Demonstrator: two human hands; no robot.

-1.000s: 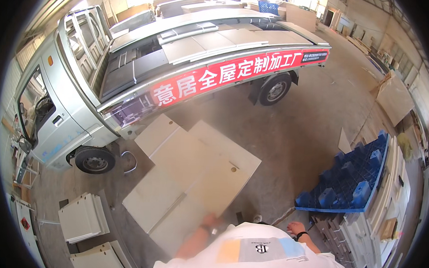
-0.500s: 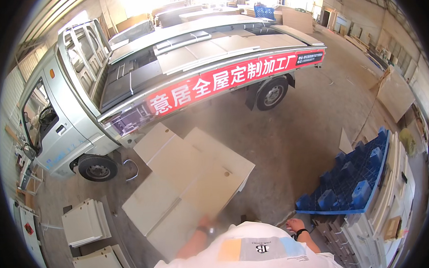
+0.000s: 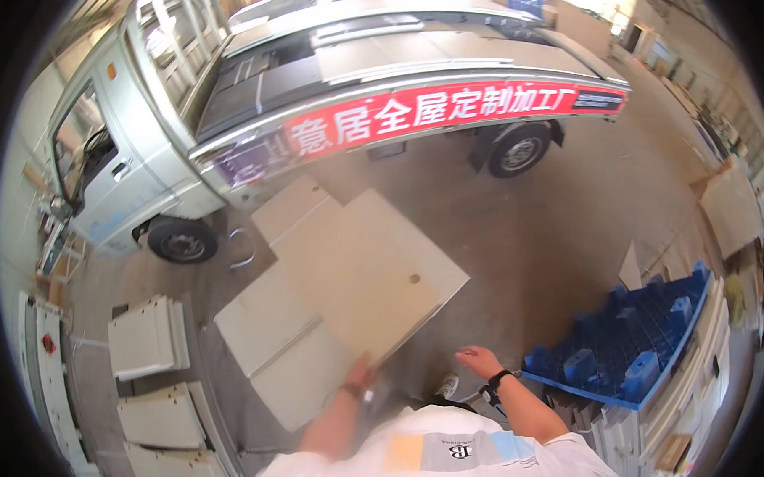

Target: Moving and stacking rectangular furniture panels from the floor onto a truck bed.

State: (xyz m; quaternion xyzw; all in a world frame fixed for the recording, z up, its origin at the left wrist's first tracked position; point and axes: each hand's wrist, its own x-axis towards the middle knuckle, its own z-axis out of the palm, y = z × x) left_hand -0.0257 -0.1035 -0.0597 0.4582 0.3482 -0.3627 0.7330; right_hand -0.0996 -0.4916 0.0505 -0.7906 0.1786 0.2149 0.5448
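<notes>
A stack of flat beige panels (image 3: 377, 259) lies in front of me, with overlapping boards and a round hole near one corner of the top one. My left hand (image 3: 360, 374) is at the stack's near edge, apparently touching it. Blur hides whether its fingers are closed round a board. To the right of that edge, my right hand (image 3: 479, 362) hangs in the air with loosely bent fingers and nothing visible in it. A dark band circles my right wrist.
A silver flatbed truck (image 3: 140, 180) loaded with panels stands beyond the stack. To the right, a blue plastic pallet (image 3: 618, 343) leans by stacked boards (image 3: 688, 400). Smaller panel piles (image 3: 151, 340) lie on the left. My shoe (image 3: 449, 385) shows below my right hand.
My right hand has come forward and left, away from my body. My left hand has moved up to the panel's near edge. The whole view has shifted; the panels appear unmoved.
</notes>
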